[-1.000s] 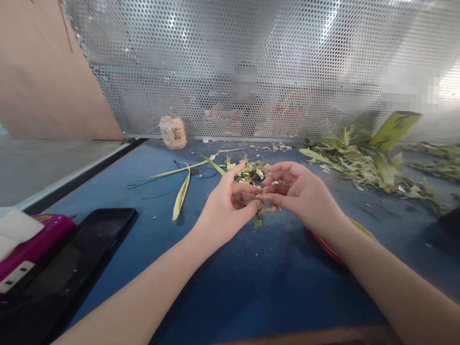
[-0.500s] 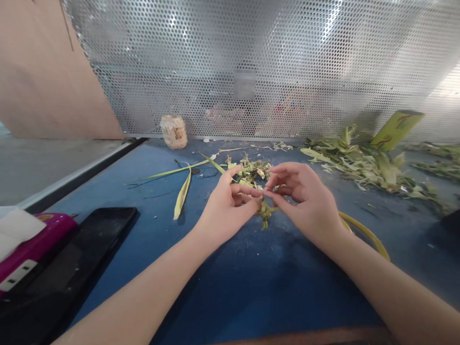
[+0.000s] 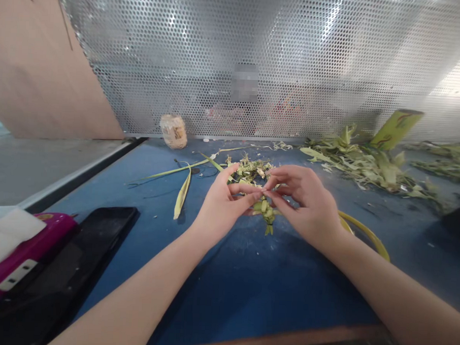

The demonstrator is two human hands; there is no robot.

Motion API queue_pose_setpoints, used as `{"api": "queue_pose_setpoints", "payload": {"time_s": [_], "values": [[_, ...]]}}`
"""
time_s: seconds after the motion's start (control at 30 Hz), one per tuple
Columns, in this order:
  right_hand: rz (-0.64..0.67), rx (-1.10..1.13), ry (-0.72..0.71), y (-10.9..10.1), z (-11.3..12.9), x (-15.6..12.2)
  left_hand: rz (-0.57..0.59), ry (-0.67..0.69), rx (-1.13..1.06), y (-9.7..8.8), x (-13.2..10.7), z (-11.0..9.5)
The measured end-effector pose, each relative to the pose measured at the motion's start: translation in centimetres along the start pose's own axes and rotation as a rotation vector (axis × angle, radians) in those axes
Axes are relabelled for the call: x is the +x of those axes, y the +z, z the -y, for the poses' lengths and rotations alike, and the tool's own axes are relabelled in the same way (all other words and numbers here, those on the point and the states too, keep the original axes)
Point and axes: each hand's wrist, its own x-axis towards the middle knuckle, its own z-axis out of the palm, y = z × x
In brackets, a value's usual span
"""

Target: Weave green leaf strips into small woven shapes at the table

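Observation:
Above the blue table, my left hand (image 3: 223, 202) and my right hand (image 3: 307, 201) meet at their fingertips, both closed in a pinch. Just below the touching thumbs hangs a small knotted piece of green leaf (image 3: 265, 210), with a tied, splayed tail at its lower end. The fingers cover its upper part, and whatever fine strand lies between the tips is too small to make out. Right behind the hands lies a heap of green leaf scraps (image 3: 249, 168). A loose yellow-green leaf strip (image 3: 182, 196) rests left of my left hand.
A black phone (image 3: 105, 233) and a magenta box (image 3: 52, 236) with white paper lie at left. Near the perforated metal screen (image 3: 205, 49) stands a tape roll (image 3: 174, 131). Piled leaves (image 3: 382, 166) and a green box (image 3: 397, 129) sit back right; a yellow hoop (image 3: 368, 232) lies nearer.
My left hand has turned slightly and shifted a little left. The knotted leaf piece now hangs slightly lower and shows more of its braided body below the fingers.

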Motion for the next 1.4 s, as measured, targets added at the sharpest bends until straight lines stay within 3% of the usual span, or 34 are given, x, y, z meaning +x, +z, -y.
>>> {"api": "queue_pose_setpoints", "payload": {"time_s": [0.37,0.77,1.03,1.23,1.4], "values": [[-0.001,-0.023,-0.055,0.1,-0.1,0.0,0.038,-0.023,-0.063,0.0,-0.1,-0.1],[-0.015,0.070,0.010,-0.2,0.5,0.0,0.044,0.104,-0.002,-0.5,-0.1,0.1],[0.042,0.127,0.046,-0.1,0.0,0.2,-0.001,0.266,0.324,-1.1,0.2,0.4],[0.094,0.243,0.084,0.1,-0.4,0.4,-0.024,0.296,0.449,-1.7,0.7,0.6],[0.258,0.203,0.066,-0.1,-0.7,0.4,-0.070,0.379,0.553,-2.0,0.6,0.2]]}}
